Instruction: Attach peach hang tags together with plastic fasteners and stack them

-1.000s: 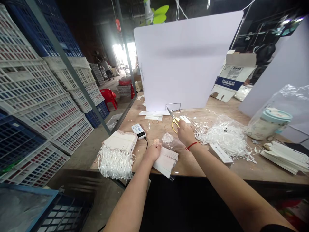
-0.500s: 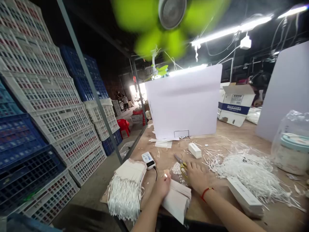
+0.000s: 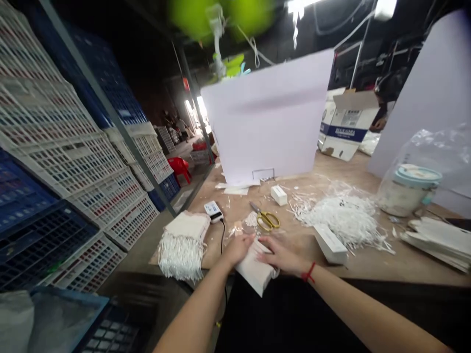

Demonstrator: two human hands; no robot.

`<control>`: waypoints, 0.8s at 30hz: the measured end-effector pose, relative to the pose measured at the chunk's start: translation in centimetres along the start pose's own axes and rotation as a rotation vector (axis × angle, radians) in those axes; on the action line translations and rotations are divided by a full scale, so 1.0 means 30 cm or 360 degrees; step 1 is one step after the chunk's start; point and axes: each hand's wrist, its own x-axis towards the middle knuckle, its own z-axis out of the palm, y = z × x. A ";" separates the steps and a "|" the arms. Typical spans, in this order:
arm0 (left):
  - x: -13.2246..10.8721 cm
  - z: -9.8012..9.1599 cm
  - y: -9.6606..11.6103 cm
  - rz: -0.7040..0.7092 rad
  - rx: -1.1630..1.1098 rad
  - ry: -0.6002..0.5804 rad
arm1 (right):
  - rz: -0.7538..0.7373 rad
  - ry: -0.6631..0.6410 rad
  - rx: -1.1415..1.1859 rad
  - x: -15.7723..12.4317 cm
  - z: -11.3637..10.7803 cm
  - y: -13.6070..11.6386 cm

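1. Bench (image 3: 371, 267): bears all the gear within my reach. The scissors (image 3: 259, 213) lie on it just past my hands, blades pointing away and handles nearer me – presumably put down so that both hands are free.
2. White panel (image 3: 272, 117): stands on edge along the far side, a wire stand (image 3: 263, 170) at its foot; I judge the wire is there to keep it upright.
3. Heap of white strings (image 3: 342, 215): spread loosely to the right, apart from the papers, likely to avoid tangling. A long white box (image 3: 331, 245) lies at its near edge.
4. Fringed stack (image 3: 184, 245): at the left edge of the bench, papers squared, strings all hanging toward me; one shared direction probably keeps them orderly.
5. Pale paper stack (image 3: 255, 274): at the near edge, in front of my body, between and under my hands, its near corner jutting toward me. The slant seems to suit a two-handed hold.
6. Left hand (image 3: 239, 250): mostly closed, fingers bent over the stack's far left end, holding it.
7. Right hand (image 3: 281, 257): about half open, fingers parted and touching the stack from the right. Whether it pinches, I cannot tell – the underside is hidden.
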 end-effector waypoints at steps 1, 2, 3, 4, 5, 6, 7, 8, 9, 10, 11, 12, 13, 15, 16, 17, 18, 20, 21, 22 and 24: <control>0.008 0.009 -0.001 -0.0010 0.0000 -0.0020 | 0.0049 -0.0018 0.0024 0.004 0.000 -0.001; 0.018 0.015 -0.003 -0.0013 -0.0001 -0.0038 | 0.0099 -0.0044 0.0042 0.008 -0.001 -0.001; 0.027 0.018 -0.003 -0.0011 0.0001 -0.0048 | 0.0153 -0.0074 0.0065 0.013 -0.003 -0.004; 0.034 0.019 0.000 -0.0002 0.0005 -0.0052 | 0.0203 -0.0117 0.0087 0.018 -0.006 -0.010; 0.040 0.018 0.006 0.0012 0.0012 -0.0054 | 0.0243 -0.0163 0.0108 0.022 -0.010 -0.020; 0.044 0.016 0.014 0.0027 0.0021 -0.0051 | 0.0273 -0.0209 0.0131 0.027 -0.013 -0.033; 0.046 0.013 0.025 0.0042 0.0034 -0.0044 | 0.0294 -0.0252 0.0156 0.031 -0.017 -0.049; 0.047 0.009 0.038 0.0053 0.0049 -0.0036 | 0.0306 -0.0289 0.0183 0.035 -0.019 -0.064; 0.046 0.006 0.054 0.0058 0.0060 -0.0025 | 0.0315 -0.0320 0.0207 0.039 -0.021 -0.079; 0.044 0.002 0.071 0.0064 0.0080 -0.0009 | 0.0323 -0.0344 0.0236 0.042 -0.021 -0.091; 0.042 -0.002 0.089 0.0072 0.0111 0.0011 | 0.0326 -0.0354 0.0271 0.045 -0.021 -0.100; 0.040 -0.006 0.110 0.0087 0.0157 0.0035 | 0.0319 -0.0348 0.0313 0.048 -0.020 -0.106; 0.038 -0.011 0.133 0.0113 0.0217 0.0058 | 0.0301 -0.0325 0.0361 0.049 -0.019 -0.108; 0.038 -0.020 0.182 0.0166 0.0370 0.0101 | 0.0246 -0.0241 0.0470 0.049 -0.016 -0.106; 0.042 -0.025 0.207 0.0184 0.0445 0.0112 | 0.0230 -0.0200 0.0518 0.046 -0.015 -0.103; 0.048 -0.028 0.230 0.0190 0.0503 0.0108 | 0.0229 -0.0164 0.0560 0.042 -0.015 -0.100; 0.057 -0.030 0.253 0.0189 0.0550 0.0090 | 0.0247 -0.0136 0.0609 0.037 -0.015 -0.095; 0.083 -0.029 0.290 0.0157 0.0609 0.0021 | 0.0295 -0.0083 0.0732 0.022 -0.014 -0.085; 0.099 -0.025 0.306 0.0136 0.0635 -0.0032 | 0.0308 -0.0051 0.0808 0.013 -0.011 -0.078; 0.116 -0.019 0.319 0.0114 0.0668 -0.0090 | 0.0316 -0.0021 0.0894 0.004 -0.007 -0.070; 0.151 -0.002 0.343 0.0066 0.0756 -0.0196 | 0.0315 0.0022 0.1081 -0.015 0.009 -0.050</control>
